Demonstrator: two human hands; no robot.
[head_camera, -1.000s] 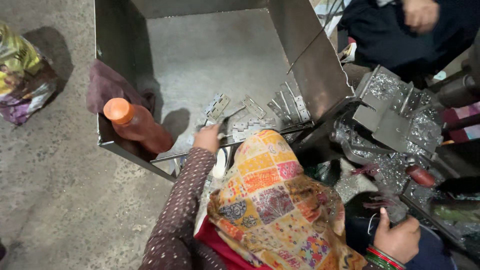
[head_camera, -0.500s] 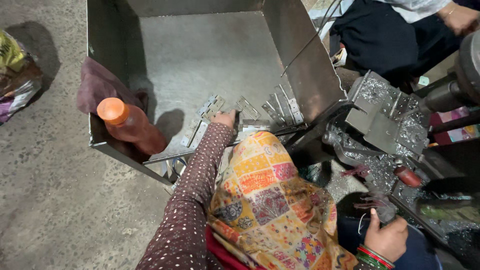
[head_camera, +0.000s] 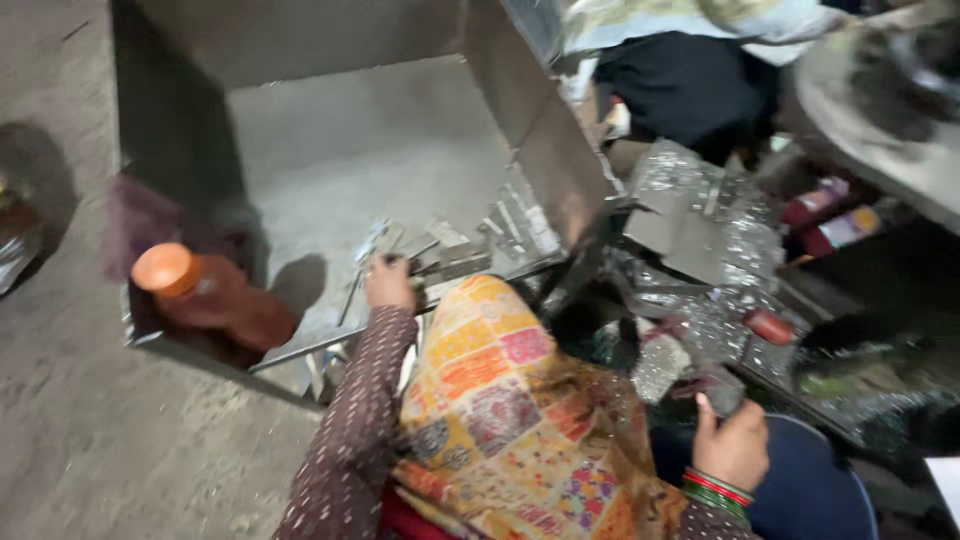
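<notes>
Left hand (head_camera: 388, 284) reaches into the open metal bin (head_camera: 545, 165), fingers (head_camera: 380, 268) curled down onto the flat metal strips (head_camera: 450, 250) at the bin's front edge. Touching them for sure; whether they actually pinch one, cannot tell, frame is blurred and the hand's back faces the camera. Sleeve is dark brown with small dots.

Right hand (head_camera: 735, 445) sits low right, well apart from the bin, red and green bangles (head_camera: 718, 492) at the wrist. Fingers bent, thumb up, closed around a small dark metal piece (head_camera: 725, 392) just above the palm.

The strips are grey, thin, flat, several lying fanned and overlapping on the bin floor near the right wall. Rest of the bin floor is bare dull grey sheet metal, sides tall and slanted.

Orange bottle (head_camera: 205, 300) with an orange cap lies tilted at the bin's front left corner, a maroon cloth (head_camera: 145, 215) just behind it. A patterned yellow-orange cloth (head_camera: 510, 420) covers the lap between the two arms.

Right of the bin: a pile of shiny metal scraps (head_camera: 700, 215) on a dark machine frame, a red handle (head_camera: 768, 326) among them. Another person in dark clothing (head_camera: 685, 85) sits at top right. Floor (head_camera: 110, 450) is rough grey concrete, dusty. A crumpled wrapper (head_camera: 15, 245) shows at the left edge.
</notes>
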